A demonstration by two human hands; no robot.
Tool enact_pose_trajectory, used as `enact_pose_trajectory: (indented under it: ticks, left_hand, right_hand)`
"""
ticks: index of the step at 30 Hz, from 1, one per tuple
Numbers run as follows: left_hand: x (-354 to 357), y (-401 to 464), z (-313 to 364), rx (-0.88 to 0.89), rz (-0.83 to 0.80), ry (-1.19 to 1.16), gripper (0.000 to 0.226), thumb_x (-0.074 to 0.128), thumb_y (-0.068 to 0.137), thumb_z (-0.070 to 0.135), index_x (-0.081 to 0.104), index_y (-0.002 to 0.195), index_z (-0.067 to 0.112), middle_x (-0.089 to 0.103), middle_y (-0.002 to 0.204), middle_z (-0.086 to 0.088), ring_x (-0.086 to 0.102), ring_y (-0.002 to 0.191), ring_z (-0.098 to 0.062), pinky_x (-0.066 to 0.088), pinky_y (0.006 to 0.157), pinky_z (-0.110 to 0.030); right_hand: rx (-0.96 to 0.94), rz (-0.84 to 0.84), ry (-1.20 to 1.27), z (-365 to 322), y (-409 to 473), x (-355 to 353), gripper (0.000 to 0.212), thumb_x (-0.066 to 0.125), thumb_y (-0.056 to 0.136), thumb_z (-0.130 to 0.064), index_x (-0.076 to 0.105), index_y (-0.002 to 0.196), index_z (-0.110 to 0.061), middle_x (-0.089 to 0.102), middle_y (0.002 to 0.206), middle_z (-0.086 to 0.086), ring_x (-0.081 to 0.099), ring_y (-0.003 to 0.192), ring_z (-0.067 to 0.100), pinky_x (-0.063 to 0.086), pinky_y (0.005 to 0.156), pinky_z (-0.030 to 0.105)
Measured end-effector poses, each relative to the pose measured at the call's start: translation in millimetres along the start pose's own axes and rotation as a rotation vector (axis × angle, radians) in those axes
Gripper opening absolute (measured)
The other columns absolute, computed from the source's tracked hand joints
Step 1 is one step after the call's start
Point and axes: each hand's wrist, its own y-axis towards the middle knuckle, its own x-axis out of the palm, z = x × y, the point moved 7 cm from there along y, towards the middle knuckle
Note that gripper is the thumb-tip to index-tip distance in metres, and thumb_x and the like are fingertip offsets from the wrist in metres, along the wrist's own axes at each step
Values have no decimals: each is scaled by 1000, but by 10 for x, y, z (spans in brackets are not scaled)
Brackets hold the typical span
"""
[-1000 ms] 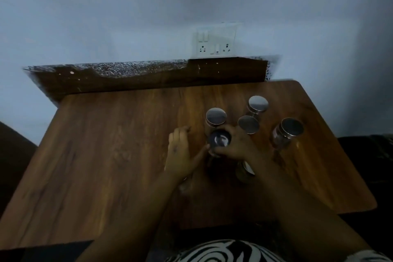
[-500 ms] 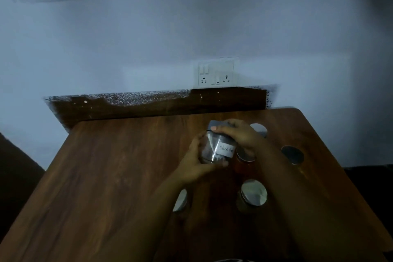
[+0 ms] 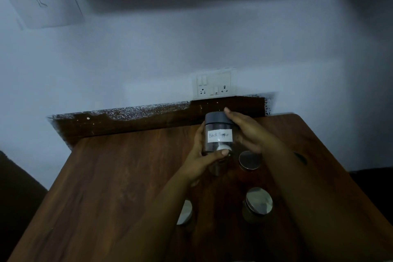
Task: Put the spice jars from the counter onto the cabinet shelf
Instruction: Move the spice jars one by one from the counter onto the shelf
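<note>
Clear labelled jar with dark lid (image 3: 218, 134) up off brown wooden counter (image 3: 119, 176), upright, between left hand (image 3: 204, 159) and right hand (image 3: 246, 132). Steel-lidded jars below: one (image 3: 249, 159) just under right hand, one (image 3: 259, 201) nearer, one (image 3: 185, 211) behind left forearm. White wall socket plate (image 3: 213, 84) behind, above counter's back edge.

body: two bare forearms, no sleeves in view | left hand (image 3: 202, 161): no ring, no watch seen; thumbnail short | right hand (image 3: 246, 132): no ring seen; wrist bare | clothing: none visible | light dim, fine detail unclear
</note>
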Motion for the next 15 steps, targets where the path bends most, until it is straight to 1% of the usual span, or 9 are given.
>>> enact_pose_trajectory:
  ticks: [2,4,6,8,10,15]
  left_hand:
    - [6,12,55,12,-2,-14,103,81,67,22,20,147,42,47,142,-3,54,125,-25,49,100,-47]
    - [21,23,102,13,-40,-22,102,79,71,13,18,149,41,48,141,-1,55,125,-24,48,101,-46]
    - [18,15,145,1,-86,-60,98,70,76,0,20,150,40,51,140,-3,54,126,-26,46,103,-49]
    - [-2,12,177,-6,-115,-88,98,66,76,-7,22,150,38,51,142,-8,51,129,-31,42,105,-52]
    - [-10,-5,224,-12,-113,-92,99,65,75,-10,22,151,37,52,141,-9,52,128,-31,43,105,-52]
    - [-59,-31,313,3,-129,-61,101,66,75,-14,22,151,37,55,138,-11,53,127,-31,45,103,-50]
  right_hand:
    - [8,-19,118,-47,-21,-2,63,63,85,-51,60,128,-5,63,124,21,62,114,34,48,100,50]
    - [-8,-19,177,-91,-49,-2,64,60,87,-50,57,130,-2,61,127,24,60,116,36,46,102,52]
    - [-30,-21,218,-108,-72,14,63,58,88,-49,57,130,-2,59,129,25,58,118,38,44,103,54]
    - [-42,-17,240,-120,-86,31,58,56,90,-47,59,128,-3,60,127,25,60,116,37,45,102,54]
    - [-42,-16,241,-154,-102,61,57,54,91,-47,59,127,-4,62,126,24,61,113,35,47,100,53]
    - [-56,-27,219,-210,-96,41,65,59,86,-46,54,133,-1,54,134,27,56,119,39,45,100,57]
